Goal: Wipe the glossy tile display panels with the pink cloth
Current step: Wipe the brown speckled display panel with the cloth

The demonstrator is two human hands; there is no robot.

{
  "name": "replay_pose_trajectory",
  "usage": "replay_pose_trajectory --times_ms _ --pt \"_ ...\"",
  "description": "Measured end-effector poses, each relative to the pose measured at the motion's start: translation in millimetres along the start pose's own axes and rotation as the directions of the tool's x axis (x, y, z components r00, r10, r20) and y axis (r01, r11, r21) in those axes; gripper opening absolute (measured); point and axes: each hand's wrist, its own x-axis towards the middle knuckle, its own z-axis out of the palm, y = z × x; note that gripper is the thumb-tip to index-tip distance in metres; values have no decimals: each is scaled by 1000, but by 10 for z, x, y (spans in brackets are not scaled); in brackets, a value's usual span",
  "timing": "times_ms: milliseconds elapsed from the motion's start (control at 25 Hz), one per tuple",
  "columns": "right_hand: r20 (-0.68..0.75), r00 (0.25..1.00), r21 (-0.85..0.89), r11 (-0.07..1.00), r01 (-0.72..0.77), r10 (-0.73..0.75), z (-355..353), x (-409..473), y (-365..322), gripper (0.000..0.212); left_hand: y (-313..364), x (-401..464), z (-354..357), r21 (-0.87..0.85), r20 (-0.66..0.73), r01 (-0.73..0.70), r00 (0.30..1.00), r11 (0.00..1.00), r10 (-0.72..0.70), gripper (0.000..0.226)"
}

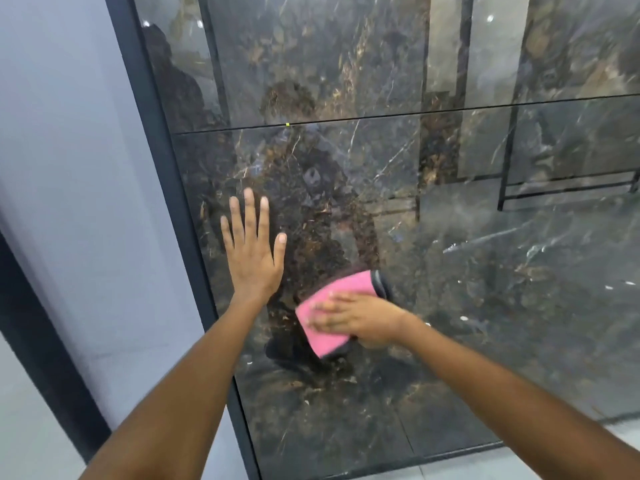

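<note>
I see my right hand (360, 318) just below the centre of the frame, fingers laid flat and pressing the pink cloth (330, 311) against the lower glossy tile panel (485, 289). The cloth is folded, with a dark grey edge showing at its upper right. My left hand (252, 251) sits left of centre, released, fingers straight and spread, palm flat on the same dark marble-patterned panel. A thin horizontal joint (415, 113) across the upper frame divides it from the upper tile panel (329, 64). A dark metal frame (166, 161) borders the panels on the left, with a pale wall (69, 133) beyond.
</note>
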Motion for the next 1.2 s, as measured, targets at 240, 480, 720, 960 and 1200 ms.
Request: replay_pose_trajectory --times_ms 240,480,720,960,1200 --pt "-449 597 319 744 -587 664 -403 -452 928 91 -201 -932 366 125 40 -52 998 991 47 63" --pt "-229 769 161 802 -575 597 407 -613 -277 99 -221 -947 452 129 -52 -72 995 989 79 64" --pt "-353 709 232 791 -566 610 151 -366 134 87 -223 -949 465 132 -69 -79 994 988 89 62" --pt "-42 992 -5 993 -122 121 646 1 -737 83 -231 -940 446 97 -77 -82 993 992 90 58" --pt "-242 855 180 887 -425 458 380 -546 -154 88 -225 -949 437 132 -66 -84 993 988 93 59"
